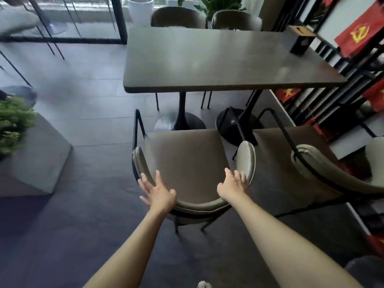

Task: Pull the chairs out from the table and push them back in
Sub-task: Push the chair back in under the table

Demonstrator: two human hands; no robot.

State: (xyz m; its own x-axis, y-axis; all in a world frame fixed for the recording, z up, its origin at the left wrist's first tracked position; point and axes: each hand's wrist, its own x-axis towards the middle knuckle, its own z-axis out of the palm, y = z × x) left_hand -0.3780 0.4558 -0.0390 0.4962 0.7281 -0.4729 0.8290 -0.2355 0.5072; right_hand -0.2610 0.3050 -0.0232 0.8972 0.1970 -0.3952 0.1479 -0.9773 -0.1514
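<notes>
A dark rectangular table (218, 59) stands ahead on two black pedestal feet. The near left chair (185, 163), with a beige seat and curved backrest, stands back from the table edge. My left hand (156, 193) is spread open over the left part of its backrest. My right hand (233, 187) is spread open at the right part of the same backrest, fingers touching the padding. Neither hand is closed around the rest. A second beige chair (307, 163) stands to its right, also away from the table. Two more chairs (178, 17) sit at the far side.
A grey planter box (35, 154) with green foliage stands on the left. A black shelf unit (349, 65) with red flags lines the right wall. A black box (301, 40) sits on the table's far right corner. A white pot (140, 9) stands by the glass partition.
</notes>
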